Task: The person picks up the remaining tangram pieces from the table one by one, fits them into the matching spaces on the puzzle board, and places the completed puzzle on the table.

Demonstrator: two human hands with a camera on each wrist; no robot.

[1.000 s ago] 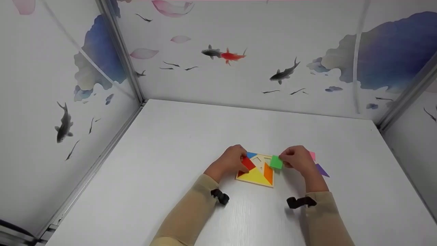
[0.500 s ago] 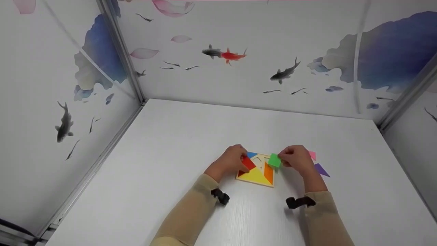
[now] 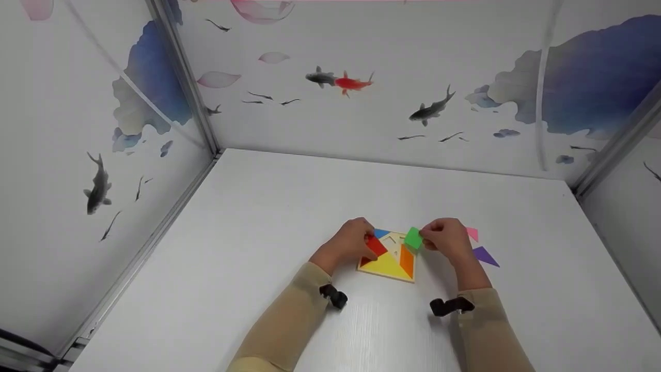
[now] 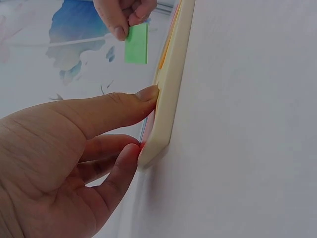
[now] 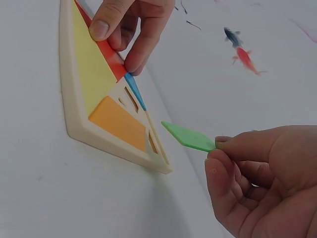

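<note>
The right hand (image 3: 448, 237) pinches a flat green four-sided piece (image 3: 413, 238) by one corner, thumb against fingertip, which leaves most of the piece free of the fingers. The piece is raised, apart from the surface below; the head view sets it over or just beside the far right corner of a shallow, pale, wood-like puzzle tray (image 3: 384, 276).

The left hand (image 3: 355, 238) grips the tray's left side, its thumb on the near part of the edge and its other fingers toward the far corner — a hold that seems meant to keep the tray steady on the white table (image 3: 289, 196).

Within the tray, a large yellow triangle (image 3: 386, 264) lies along the near side, an orange slanted piece (image 3: 407, 261) at the right, a red piece (image 3: 377, 246) partly under the left hand, and a blue piece (image 3: 381, 233) at the far edge. Bare recesses (image 5: 153, 142) show between the blue and orange ones. A pink piece (image 3: 473, 234), partly hidden, and a purple triangle (image 3: 486, 256) lie outside the tray, beyond the right hand — probably parked there within its easy reach.
</note>
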